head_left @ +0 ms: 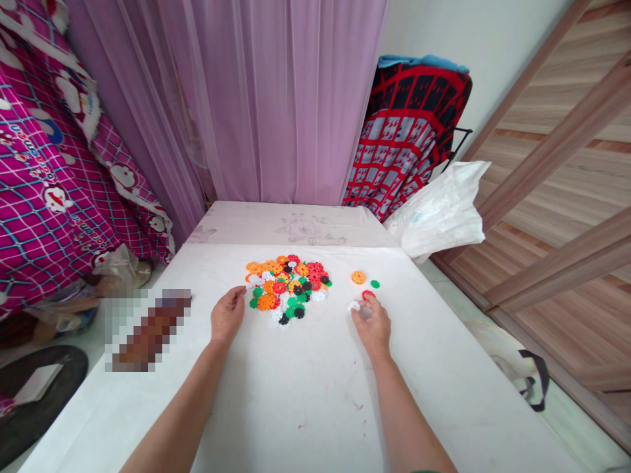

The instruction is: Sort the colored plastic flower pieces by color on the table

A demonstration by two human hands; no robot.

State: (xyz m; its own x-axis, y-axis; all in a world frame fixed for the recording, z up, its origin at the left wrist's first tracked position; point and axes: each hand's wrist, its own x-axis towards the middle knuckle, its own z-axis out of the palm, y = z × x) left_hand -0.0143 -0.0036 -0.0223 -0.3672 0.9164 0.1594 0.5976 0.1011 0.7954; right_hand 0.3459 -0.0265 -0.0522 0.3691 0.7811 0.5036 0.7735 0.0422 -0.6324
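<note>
A pile of small plastic snowflake discs in orange, red, green, white and black lies in the middle of a white table. My left hand rests on the table just left of the pile, fingers curled, nothing visibly in it. My right hand is to the right of the pile, fingers pinched on a white disc with a red disc at the fingertips. An orange disc and a green disc lie apart just beyond that hand.
A pink curtain hangs behind the table. A white plastic bag sits at the far right corner, a red patterned cloth behind it. Magenta patterned fabric is at left. A blurred object lies on the table's left side.
</note>
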